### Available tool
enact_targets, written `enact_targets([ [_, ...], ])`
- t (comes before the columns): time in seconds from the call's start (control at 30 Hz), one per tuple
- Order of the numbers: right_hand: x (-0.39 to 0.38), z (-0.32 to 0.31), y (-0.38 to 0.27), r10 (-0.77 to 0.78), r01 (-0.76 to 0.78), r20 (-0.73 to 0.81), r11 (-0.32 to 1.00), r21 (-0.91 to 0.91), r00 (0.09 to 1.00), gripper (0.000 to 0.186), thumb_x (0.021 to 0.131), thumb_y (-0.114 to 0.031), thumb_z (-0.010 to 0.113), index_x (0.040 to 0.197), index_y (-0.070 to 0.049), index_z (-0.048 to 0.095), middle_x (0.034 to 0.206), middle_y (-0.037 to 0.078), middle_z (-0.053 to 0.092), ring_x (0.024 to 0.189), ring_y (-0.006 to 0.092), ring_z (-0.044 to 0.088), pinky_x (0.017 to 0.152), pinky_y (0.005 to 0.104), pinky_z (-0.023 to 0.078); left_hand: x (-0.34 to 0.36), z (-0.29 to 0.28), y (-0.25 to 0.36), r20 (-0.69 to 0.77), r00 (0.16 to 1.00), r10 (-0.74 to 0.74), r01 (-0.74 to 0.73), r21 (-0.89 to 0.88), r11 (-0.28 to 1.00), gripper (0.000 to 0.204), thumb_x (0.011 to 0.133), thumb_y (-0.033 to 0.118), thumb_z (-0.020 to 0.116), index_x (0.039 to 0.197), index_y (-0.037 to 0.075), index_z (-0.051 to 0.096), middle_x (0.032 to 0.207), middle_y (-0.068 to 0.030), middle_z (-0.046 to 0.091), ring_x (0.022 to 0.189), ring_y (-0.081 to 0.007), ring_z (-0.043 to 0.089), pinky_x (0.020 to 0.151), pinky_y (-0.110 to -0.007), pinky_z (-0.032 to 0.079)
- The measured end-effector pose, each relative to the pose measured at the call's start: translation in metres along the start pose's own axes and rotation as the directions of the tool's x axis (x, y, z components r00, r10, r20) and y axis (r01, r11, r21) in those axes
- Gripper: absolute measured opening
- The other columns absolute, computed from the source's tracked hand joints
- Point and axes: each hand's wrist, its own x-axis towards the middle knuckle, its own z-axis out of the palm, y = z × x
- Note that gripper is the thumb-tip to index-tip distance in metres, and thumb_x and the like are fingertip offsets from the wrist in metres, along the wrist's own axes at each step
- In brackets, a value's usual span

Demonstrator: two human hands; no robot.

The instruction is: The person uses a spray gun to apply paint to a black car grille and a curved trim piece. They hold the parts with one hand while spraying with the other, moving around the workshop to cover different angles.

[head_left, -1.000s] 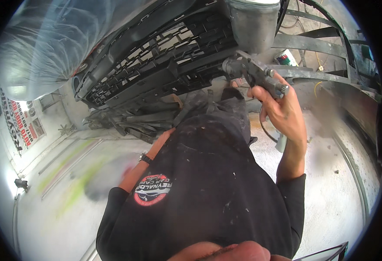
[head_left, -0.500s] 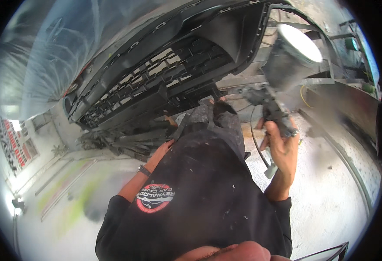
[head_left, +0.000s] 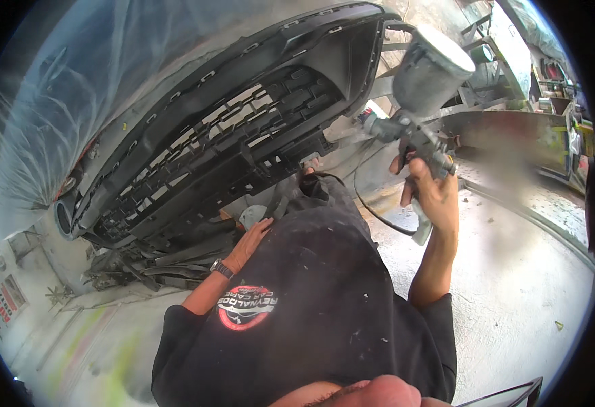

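My right hand (head_left: 436, 197) is wrapped round the handle of a spray gun (head_left: 416, 146), fingers at the trigger. A large grey cup (head_left: 425, 81) with a pale lid sits tilted on top of it. The gun's nozzle points left toward the near right end of a black car bumper (head_left: 216, 74), apart from it. My left hand (head_left: 248, 245), a watch on its wrist, lies flat against my side by the hip, fingers stretched out and holding nothing. A dark mesh grille (head_left: 290, 95) fills the bumper's middle.
A dark hose (head_left: 372, 207) loops beside my legs, close to the gun. Clear plastic sheeting (head_left: 46, 115) drapes over a large shape at the left. Dark parts (head_left: 134, 268) lie piled below the bumper. Metal framework (head_left: 507, 61) and a long low panel (head_left: 507, 139) stand at the right.
The view has turned, so the bumper and surroundings sit further left. My right hand still grips the spray gun, now slightly higher in view. The left hand stays at my side.
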Motion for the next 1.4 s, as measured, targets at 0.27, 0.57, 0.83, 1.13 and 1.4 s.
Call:
enact_targets([
  [0.27, 0.044, -0.023, -0.029, -0.245, 0.084, -0.337, 0.900, -0.427, 0.909, 0.029, 0.099, -0.024, 0.063, 0.107, 0.004, 0.068, 0.085, 0.010, 0.069, 0.053, 0.0100, 0.057, 0.040, 0.0234, 0.042, -0.005, -0.002, 0.006, -0.061, 0.998, 0.025, -0.031, -0.091, 0.995, 0.063, 0.088, 0.016, 0.062, 0.145, 0.006, 0.040, 0.152, -0.0191, 0.037, 0.139, -0.0377, 0.039, 0.116, -0.043, 0.034],
  [0.57, 0.095, -0.021, -0.087, -0.340, 0.170, -0.155, 0.754, -0.634, 0.928, 0.043, 0.099, -0.041, 0.061, 0.094, 0.001, 0.067, 0.080, 0.008, 0.068, 0.046, 0.0111, 0.053, 0.039, 0.0260, 0.040, 0.009, 0.011, 0.035, -0.144, 0.985, 0.093, -0.092, 0.017, 0.996, 0.100, 0.061, 0.012, 0.082, 0.149, 0.008, 0.035, 0.153, -0.0204, 0.034, 0.141, -0.0405, 0.034, 0.116, -0.048, 0.031],
  [0.83, 0.061, 0.112, -0.116, -0.150, 0.247, 0.268, 0.894, -0.375, 0.952, 0.036, 0.097, -0.033, 0.063, 0.108, 0.001, 0.067, 0.073, 0.004, 0.065, 0.045, 0.0071, 0.052, 0.040, 0.0211, 0.042, 0.009, 0.023, 0.049, -0.145, 0.989, 0.025, -0.017, 0.058, 0.998, 0.121, 0.045, 0.007, 0.085, 0.153, 0.011, 0.030, 0.155, -0.0183, 0.030, 0.142, -0.0406, 0.032, 0.118, -0.047, 0.031],
  [1.13, 0.045, 0.177, -0.091, -0.087, 0.159, 0.609, 0.985, -0.066, 0.788, 0.035, 0.097, -0.033, 0.066, 0.106, 0.001, 0.063, 0.074, 0.003, 0.064, 0.048, 0.0073, 0.054, 0.041, 0.0232, 0.045, 0.008, 0.035, 0.046, -0.157, 0.986, 0.054, -0.046, 0.057, 0.997, 0.126, 0.042, 0.013, 0.089, 0.153, 0.012, 0.029, 0.155, -0.0179, 0.030, 0.141, -0.0399, 0.032, 0.116, -0.047, 0.033],
  [1.4, 0.074, 0.032, -0.103, -0.190, 0.135, -0.053, 0.843, -0.521, 0.980, 0.038, 0.099, -0.036, 0.061, 0.103, 0.002, 0.067, 0.080, 0.008, 0.067, 0.046, 0.0091, 0.052, 0.038, 0.0233, 0.040, 0.013, 0.014, 0.064, -0.162, 0.986, 0.032, -0.032, 0.003, 0.999, 0.063, 0.086, 0.009, 0.060, 0.146, 0.007, 0.041, 0.152, -0.0205, 0.035, 0.141, -0.0381, 0.034, 0.118, -0.044, 0.031],
])
